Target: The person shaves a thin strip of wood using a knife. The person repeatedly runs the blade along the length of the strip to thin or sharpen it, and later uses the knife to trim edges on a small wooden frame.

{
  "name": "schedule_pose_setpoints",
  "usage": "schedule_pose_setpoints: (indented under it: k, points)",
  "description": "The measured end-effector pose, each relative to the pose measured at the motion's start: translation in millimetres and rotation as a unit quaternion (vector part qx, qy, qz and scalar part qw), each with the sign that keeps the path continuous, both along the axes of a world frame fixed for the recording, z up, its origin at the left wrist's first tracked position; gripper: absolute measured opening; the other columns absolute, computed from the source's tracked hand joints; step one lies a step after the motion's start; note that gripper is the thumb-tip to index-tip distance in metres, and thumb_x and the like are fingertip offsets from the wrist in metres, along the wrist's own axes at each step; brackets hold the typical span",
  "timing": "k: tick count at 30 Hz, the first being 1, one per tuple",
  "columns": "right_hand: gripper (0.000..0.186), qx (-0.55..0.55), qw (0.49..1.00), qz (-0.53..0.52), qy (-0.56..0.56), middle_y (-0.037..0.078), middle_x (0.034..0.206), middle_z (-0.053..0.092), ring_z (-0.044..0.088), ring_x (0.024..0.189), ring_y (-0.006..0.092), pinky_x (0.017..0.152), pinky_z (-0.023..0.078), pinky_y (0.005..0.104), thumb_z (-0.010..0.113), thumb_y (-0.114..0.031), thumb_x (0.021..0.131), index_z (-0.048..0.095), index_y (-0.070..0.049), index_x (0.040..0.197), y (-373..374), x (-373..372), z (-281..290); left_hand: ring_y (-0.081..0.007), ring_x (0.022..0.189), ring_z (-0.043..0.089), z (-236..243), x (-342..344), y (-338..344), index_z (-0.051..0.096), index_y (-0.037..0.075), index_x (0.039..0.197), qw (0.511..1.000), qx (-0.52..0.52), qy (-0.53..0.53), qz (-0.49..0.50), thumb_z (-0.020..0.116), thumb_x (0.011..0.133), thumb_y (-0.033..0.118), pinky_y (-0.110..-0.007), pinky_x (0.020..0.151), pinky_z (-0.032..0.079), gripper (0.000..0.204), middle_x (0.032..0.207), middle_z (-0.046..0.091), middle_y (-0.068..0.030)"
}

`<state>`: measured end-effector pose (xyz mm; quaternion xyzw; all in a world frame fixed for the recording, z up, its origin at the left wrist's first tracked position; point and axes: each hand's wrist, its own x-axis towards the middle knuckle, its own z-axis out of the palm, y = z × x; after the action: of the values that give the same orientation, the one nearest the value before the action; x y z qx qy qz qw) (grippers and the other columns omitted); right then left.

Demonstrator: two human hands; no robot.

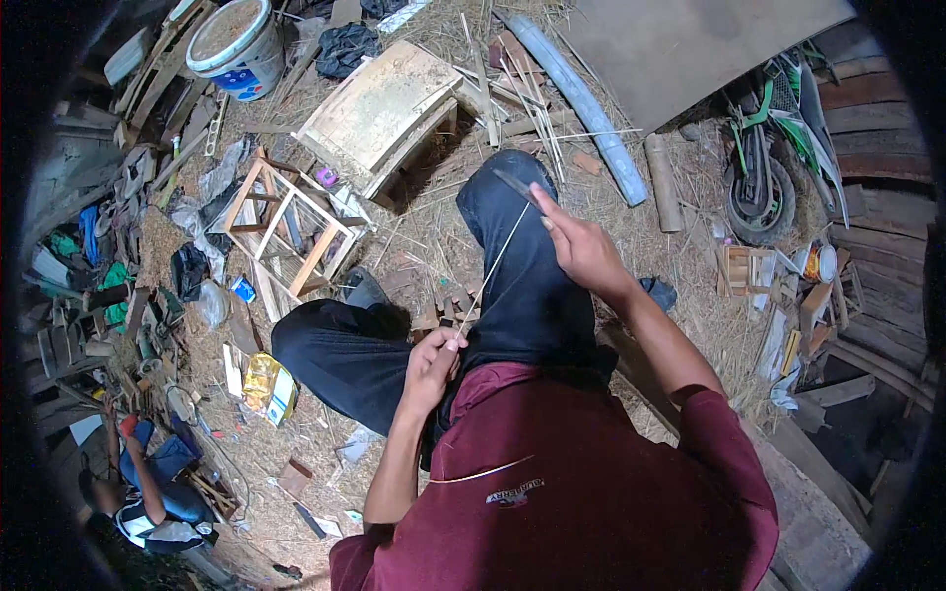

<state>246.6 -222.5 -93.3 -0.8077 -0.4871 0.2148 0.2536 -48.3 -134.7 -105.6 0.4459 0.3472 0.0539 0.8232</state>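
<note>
My left hand (pixel 432 362) is closed around the lower part of a thin pale strip of wood or bamboo (pixel 501 258), by my left thigh. From there the strip slants up across my right leg to my right hand (pixel 583 248). That hand is closed on a knife, its handle hidden in the fingers. The dark blade (pixel 514 185) points up and left over my right knee, and the strip's upper end meets it near the thumb. Whether the edge cuts into the strip I cannot tell. A bent end of the strip (pixel 483 475) shows against my maroon shirt.
Ahead stands a low wooden bench (pixel 379 103), with a slatted wooden frame (pixel 291 227) at its left. Loose thin strips (pixel 532 108) lie beside a grey pipe (pixel 581 103). A white bucket (pixel 236 49) is far left, a green motorbike (pixel 769 158) far right. Another person (pixel 158 492) sits lower left.
</note>
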Motion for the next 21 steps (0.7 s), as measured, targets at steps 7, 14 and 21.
schedule_pose_setpoints:
  k: [7,14,21]
  points:
    - [0.052,0.112,0.993,0.043,0.022,0.026,0.09,0.066,0.065,0.078,0.0438,0.069,0.051,0.0499,0.049,-0.02,0.098,0.038,-0.03,0.148,5,1,1,-0.0005,0.051,0.035,-11,74,13,0.061,0.007,0.097,0.99,0.129,-0.046,0.021,0.053,0.1,0.025,-0.021,0.046,0.022,0.02,0.063,0.045,0.0094]
    - [0.05,0.035,0.997,-0.06,0.031,0.026,0.095,0.066,0.066,0.081,0.0428,0.072,0.053,0.0483,0.047,-0.021,0.099,0.037,-0.031,0.148,-11,5,-22,0.001,0.047,0.028,-19,72,13,0.059,0.005,0.102,0.997,0.046,-0.019,0.056,0.047,0.103,0.018,-0.02,0.043,0.018,0.017,0.057,0.035,0.0123]
    - [0.052,0.129,0.992,0.012,0.002,0.022,0.097,0.067,0.066,0.08,0.0394,0.072,0.053,0.0461,0.047,-0.019,0.098,0.036,-0.025,0.149,2,-6,-4,-0.0001,0.05,0.033,-14,70,14,0.06,0.006,0.101,0.997,0.066,-0.002,0.039,0.051,0.101,0.018,-0.021,0.046,0.022,0.015,0.06,0.041,0.0111]
